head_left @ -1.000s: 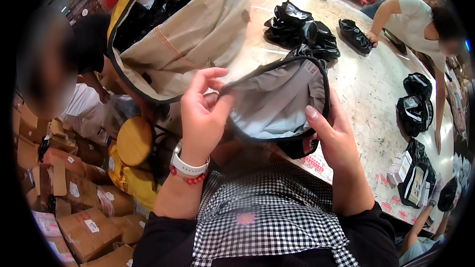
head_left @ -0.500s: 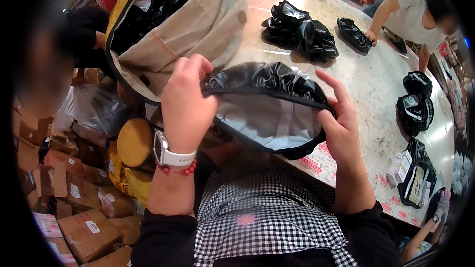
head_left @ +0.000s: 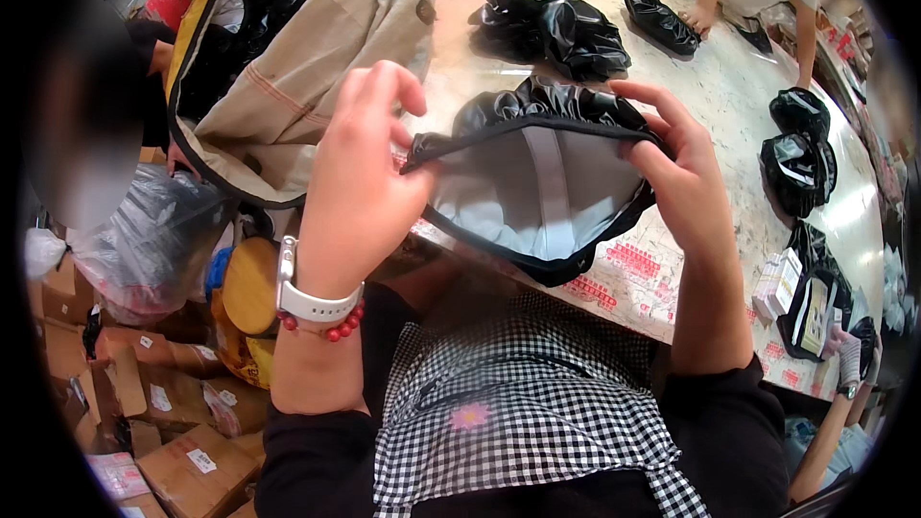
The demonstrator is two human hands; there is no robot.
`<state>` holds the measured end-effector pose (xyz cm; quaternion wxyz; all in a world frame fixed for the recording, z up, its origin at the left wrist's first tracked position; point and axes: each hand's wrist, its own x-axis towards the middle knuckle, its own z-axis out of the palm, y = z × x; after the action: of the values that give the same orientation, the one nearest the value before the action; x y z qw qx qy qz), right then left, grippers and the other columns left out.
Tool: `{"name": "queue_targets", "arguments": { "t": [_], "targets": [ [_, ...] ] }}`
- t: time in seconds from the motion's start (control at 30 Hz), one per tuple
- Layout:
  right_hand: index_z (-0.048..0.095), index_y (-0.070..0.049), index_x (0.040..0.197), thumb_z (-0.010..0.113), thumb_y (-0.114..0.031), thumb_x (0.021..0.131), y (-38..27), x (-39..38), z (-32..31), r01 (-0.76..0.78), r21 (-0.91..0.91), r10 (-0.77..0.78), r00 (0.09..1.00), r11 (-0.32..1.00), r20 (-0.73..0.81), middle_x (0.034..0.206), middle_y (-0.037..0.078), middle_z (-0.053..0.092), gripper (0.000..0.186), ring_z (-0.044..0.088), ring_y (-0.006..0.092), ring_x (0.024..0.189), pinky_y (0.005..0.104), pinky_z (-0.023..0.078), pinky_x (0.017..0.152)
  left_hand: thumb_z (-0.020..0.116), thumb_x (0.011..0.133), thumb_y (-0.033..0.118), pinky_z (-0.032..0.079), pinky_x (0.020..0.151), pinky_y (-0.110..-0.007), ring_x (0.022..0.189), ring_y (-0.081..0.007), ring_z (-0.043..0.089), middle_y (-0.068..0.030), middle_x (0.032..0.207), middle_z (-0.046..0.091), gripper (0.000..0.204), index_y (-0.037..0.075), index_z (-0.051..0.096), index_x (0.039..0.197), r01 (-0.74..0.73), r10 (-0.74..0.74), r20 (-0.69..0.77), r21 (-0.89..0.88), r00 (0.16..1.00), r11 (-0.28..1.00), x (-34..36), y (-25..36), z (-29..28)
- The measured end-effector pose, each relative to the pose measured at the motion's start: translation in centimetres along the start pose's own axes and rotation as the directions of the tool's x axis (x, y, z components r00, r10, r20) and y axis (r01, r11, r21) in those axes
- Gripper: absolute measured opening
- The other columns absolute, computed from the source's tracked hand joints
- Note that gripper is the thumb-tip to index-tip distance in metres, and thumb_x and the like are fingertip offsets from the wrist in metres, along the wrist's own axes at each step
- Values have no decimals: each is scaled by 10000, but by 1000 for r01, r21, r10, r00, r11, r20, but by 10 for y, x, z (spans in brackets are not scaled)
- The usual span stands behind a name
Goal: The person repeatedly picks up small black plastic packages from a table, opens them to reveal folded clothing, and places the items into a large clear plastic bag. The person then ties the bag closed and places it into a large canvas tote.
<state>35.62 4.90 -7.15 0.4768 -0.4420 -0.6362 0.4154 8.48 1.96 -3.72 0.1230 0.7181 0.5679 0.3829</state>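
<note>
Between my hands is a glossy black cover (head_left: 537,194) with a gathered outer side, a dark bound rim and a pale grey lining crossed by a seam strip. Its opening faces me, spread wide above the table's near edge. My left hand (head_left: 369,158), with a white-strapped watch and red beads at the wrist, is closed on the left end of the rim; its fingertips are partly hidden. The right end of the rim is gripped by my right hand (head_left: 676,158), thumb inside and fingers behind. Beyond lie similar bunched black covers (head_left: 585,34) on the table.
A large beige sack (head_left: 297,67) full of black covers stands at the left. Along the table's right side are more covers (head_left: 801,158) and small white boxes (head_left: 779,285). Co-workers' hands work at the far and right edges. Cardboard boxes (head_left: 197,465) crowd the lower left.
The cover has tilted so that more of its grey lining faces me. My right hand has shifted slightly up and right. At the right edge, a co-worker's hand has moved to the covers there.
</note>
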Motion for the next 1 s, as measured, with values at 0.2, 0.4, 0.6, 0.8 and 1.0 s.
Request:
{"name": "queue_targets", "arguments": {
  "t": [0.2,0.4,0.6,0.8,1.0],
  "targets": [
    [493,-58,1384,544,62,799,-12,10,2,314,-256,-293,949,914,120,1338,172,570,599,570,260,1171,329,502,873,572,732,-98,420,1034,-412,1187,-335,567,-136,1336,596,192,2,663,868,-405,412,47,310,910,860,10,-12,-12],
    [696,-95,1093,569,136,678,-27,11,16,660,-674,-577,707,331,409,1499,203,480,492,439,392,1422,487,391,1153,693,784,41,464,981,-495,1147,-381,585,-220,1369,514,526,68,583,1298,-212,279,-84,456,956,864,14,-11,1],
    [425,-16,1479,708,42,743,-29,20,31,514,-51,-497,846,856,192,1544,198,424,790,419,339,1430,415,352,1166,562,987,11,528,894,-292,1142,-141,595,-78,1294,573,431,28,499,1413,-59,243,152,-725,958,686,11,6,28],
    [506,-4,1409,539,112,738,-4,10,33,390,-327,-424,905,861,-40,1399,182,546,682,511,296,1334,392,372,1145,553,1035,224,556,807,-314,910,-207,680,-144,1074,669,410,75,505,1415,-275,191,-214,-497,958,823,10,12,49],
    [452,-25,1464,441,169,730,63,1,-15,140,-230,-169,980,963,-109,1378,181,554,759,557,263,1281,377,434,1100,546,971,532,530,721,-539,792,-448,682,-245,822,693,547,103,540,1311,-32,8,383,57,924,998,-22,-24,109]
  ]
}}
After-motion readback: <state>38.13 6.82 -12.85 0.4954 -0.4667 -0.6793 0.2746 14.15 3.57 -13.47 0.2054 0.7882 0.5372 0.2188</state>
